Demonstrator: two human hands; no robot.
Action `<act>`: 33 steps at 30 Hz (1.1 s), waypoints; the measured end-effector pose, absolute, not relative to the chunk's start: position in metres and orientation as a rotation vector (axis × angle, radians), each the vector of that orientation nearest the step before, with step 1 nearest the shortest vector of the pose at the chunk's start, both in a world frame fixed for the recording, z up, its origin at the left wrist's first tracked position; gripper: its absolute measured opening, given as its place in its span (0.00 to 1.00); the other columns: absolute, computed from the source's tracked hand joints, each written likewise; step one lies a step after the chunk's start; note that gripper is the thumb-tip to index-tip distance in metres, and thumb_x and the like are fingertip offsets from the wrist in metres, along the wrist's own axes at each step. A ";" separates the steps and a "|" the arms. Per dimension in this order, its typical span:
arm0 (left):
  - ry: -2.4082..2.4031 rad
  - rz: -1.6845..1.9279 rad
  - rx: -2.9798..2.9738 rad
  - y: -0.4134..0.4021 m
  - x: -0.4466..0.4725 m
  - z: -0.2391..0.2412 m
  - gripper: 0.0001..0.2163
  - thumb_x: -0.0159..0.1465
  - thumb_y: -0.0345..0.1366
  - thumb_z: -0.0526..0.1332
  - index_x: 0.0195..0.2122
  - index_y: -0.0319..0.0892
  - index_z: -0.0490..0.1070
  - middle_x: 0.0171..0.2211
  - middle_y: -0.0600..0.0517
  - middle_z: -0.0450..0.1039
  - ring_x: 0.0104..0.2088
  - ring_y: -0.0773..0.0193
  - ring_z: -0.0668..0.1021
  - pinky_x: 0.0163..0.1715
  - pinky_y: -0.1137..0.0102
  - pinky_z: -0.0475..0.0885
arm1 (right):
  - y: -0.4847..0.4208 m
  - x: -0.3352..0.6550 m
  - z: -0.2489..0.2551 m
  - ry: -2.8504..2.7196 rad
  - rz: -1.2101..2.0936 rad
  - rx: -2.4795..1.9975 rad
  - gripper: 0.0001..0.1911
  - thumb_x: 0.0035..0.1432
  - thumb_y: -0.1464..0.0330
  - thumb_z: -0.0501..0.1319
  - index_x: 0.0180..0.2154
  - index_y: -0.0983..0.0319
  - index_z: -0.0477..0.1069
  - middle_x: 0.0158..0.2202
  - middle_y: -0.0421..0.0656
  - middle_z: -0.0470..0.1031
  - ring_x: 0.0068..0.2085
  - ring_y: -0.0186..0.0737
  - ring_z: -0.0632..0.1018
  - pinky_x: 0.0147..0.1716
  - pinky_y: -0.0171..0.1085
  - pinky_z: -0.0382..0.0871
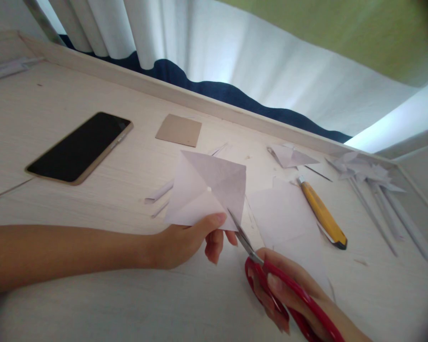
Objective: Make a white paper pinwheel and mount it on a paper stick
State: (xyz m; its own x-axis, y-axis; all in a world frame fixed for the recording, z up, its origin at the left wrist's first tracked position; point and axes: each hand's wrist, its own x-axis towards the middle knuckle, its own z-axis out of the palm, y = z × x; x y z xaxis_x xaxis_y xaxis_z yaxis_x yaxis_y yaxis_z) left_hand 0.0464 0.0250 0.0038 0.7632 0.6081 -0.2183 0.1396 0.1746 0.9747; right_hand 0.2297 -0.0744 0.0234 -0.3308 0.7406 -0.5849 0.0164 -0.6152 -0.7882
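- Here, the creased paper square [221, 175] is held above the table [57, 204], near its middle, pinched by the left hand [189, 240] at the near edge, thumb on top and fingers beneath.
- The square has no clear long axis; diagonal creases run from its corners to a small bright spot at the centre, and its face tilts up towards the camera.
- The right hand [297, 278] is wrapped around the red-handled scissors [256, 257], thumb and fingers at the loops.
- The scissors' long axis slants from lower right to upper left; the tip lies over the square's near-right corner area, pointing towards the centre but short of it.
- The smartphone [76, 149] sits in a beige case [100, 157], screen up.
- A raised rim [146, 83] borders the table's far side.
- The cardboard piece [179, 130] lies beyond the square.
- To the right are a loose white sheet [288, 213], a yellow utility knife [323, 211] and pinwheel-like paper shapes [365, 171] with long sticks.
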 end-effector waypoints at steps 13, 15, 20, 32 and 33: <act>0.625 0.368 1.333 0.027 0.047 0.005 0.21 0.63 0.40 0.40 0.23 0.38 0.67 0.13 0.57 0.64 0.19 0.70 0.68 0.29 0.75 0.65 | -0.076 0.225 0.033 -0.944 1.978 -1.541 0.20 0.48 0.49 0.55 0.29 0.59 0.59 0.19 0.34 0.57 0.18 0.27 0.58 0.17 0.30 0.52; 0.619 0.371 1.335 0.027 0.047 0.004 0.21 0.63 0.40 0.40 0.23 0.38 0.67 0.13 0.57 0.64 0.19 0.70 0.68 0.28 0.75 0.65 | -0.078 0.227 0.027 -0.989 2.011 -1.457 0.18 0.52 0.51 0.52 0.29 0.60 0.58 0.19 0.34 0.56 0.18 0.26 0.58 0.17 0.29 0.51; 0.631 0.368 1.339 0.027 0.046 0.004 0.22 0.63 0.41 0.40 0.22 0.38 0.66 0.13 0.56 0.64 0.19 0.70 0.68 0.28 0.75 0.65 | -0.080 0.225 0.027 -1.008 2.006 -1.467 0.17 0.54 0.53 0.50 0.28 0.60 0.56 0.18 0.33 0.55 0.19 0.27 0.58 0.17 0.29 0.51; 0.632 0.354 1.343 0.027 0.046 0.003 0.22 0.63 0.41 0.41 0.21 0.38 0.66 0.13 0.57 0.64 0.19 0.71 0.68 0.29 0.75 0.64 | -0.076 0.219 0.045 -0.826 1.969 -1.665 0.23 0.42 0.46 0.58 0.27 0.59 0.60 0.20 0.36 0.56 0.20 0.29 0.57 0.19 0.31 0.55; 0.635 0.359 1.338 0.027 0.045 0.003 0.21 0.63 0.41 0.41 0.21 0.38 0.66 0.13 0.57 0.64 0.19 0.71 0.68 0.29 0.76 0.64 | -0.076 0.219 0.046 -0.828 1.970 -1.653 0.23 0.41 0.46 0.58 0.27 0.58 0.60 0.20 0.36 0.56 0.20 0.30 0.57 0.18 0.31 0.55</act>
